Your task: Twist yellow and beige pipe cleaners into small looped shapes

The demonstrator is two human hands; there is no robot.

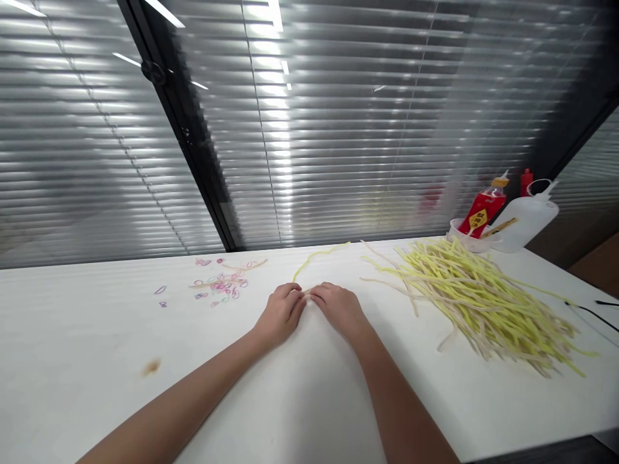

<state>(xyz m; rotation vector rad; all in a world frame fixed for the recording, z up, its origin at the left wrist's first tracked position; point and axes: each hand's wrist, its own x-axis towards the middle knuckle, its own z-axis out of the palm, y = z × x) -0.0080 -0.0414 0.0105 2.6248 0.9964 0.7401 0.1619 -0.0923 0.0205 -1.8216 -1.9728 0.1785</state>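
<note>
My left hand (283,312) and my right hand (338,308) meet over the middle of the white table. Both have their fingertips closed on a short visible stretch of a beige pipe cleaner (308,292); the rest of it is hidden by the fingers. A yellow pipe cleaner (314,256) lies in a curve just beyond my left hand, its near end by the fingers. To the right of my right hand spreads a large loose heap of yellow and beige pipe cleaners (483,303).
Small coloured rubber bands (225,283) lie scattered at the left, among a few beige strands. At the back right stand a red-labelled bottle (483,209) in a clear tub (457,235) and a white squeeze bottle (525,219). Window blinds (338,129) rise behind the table (97,361).
</note>
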